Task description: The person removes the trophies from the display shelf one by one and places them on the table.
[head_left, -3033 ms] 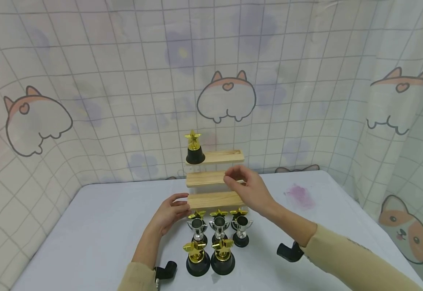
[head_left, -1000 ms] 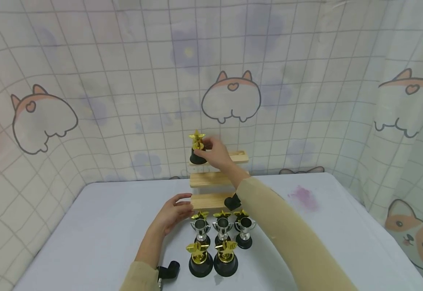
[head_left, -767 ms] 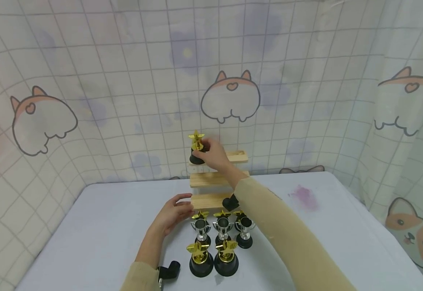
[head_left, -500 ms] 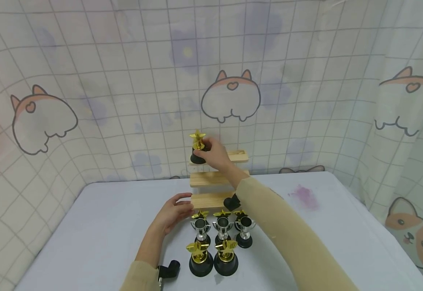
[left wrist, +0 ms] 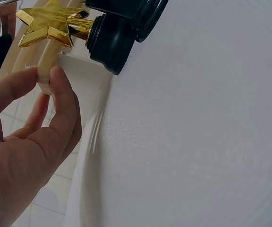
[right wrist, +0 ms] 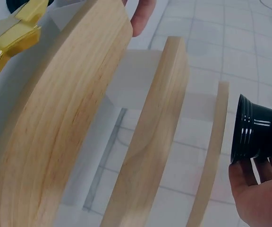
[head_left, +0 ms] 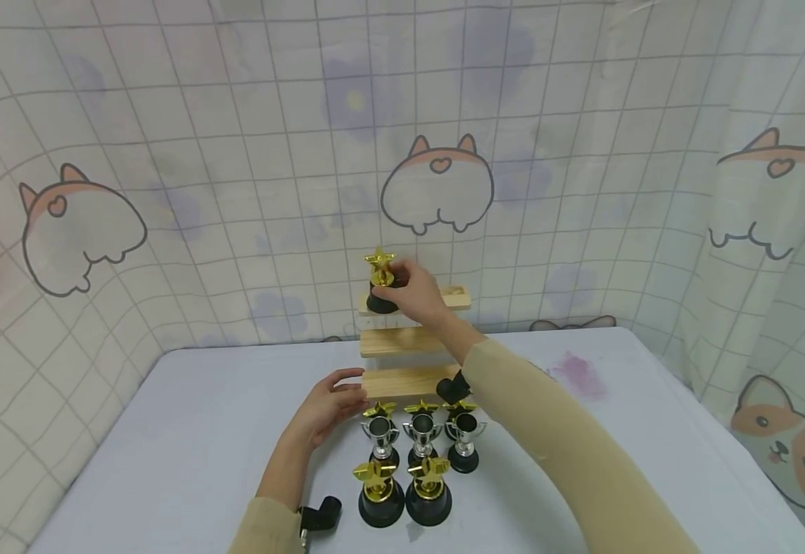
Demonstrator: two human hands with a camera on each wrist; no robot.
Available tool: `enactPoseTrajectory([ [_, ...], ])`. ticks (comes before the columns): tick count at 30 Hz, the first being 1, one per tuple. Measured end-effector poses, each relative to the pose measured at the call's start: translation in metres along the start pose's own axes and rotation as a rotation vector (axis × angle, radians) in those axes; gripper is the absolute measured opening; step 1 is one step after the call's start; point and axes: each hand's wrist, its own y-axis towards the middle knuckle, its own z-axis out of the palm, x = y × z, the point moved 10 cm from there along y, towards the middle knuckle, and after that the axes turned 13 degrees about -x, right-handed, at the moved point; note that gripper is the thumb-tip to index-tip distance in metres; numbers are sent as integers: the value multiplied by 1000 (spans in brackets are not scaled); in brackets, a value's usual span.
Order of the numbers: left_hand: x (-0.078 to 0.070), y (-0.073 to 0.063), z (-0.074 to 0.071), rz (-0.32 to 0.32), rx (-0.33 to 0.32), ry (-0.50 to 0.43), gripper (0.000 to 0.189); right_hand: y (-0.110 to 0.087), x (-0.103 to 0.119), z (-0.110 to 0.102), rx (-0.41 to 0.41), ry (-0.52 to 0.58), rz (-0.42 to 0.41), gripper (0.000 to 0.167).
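Observation:
My right hand grips a small trophy with a gold star on a black base, at the left end of the top board of a three-step wooden shelf. In the right wrist view the black base sits just over that board, a thin gap showing between. The left hand pinches the left end of the bottom board between thumb and fingers, as the left wrist view shows at the board's end. The middle board bears nothing.
In front of the shelf stand several trophies: a back row of gold stars, a row of silver cups, and two gold stars nearest me. A patterned curtain hangs behind the white table.
My right hand has gone from beside the middle board up to the trophy and taken hold of it. The trophy has lately shifted slightly right. The left hand stays at the bottom board.

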Motion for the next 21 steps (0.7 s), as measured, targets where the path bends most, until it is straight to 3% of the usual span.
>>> enactPoseTrajectory([
  [21, 0, 0, 0, 0, -1, 9, 50, -37, 5, -30, 69, 76, 4, 55],
])
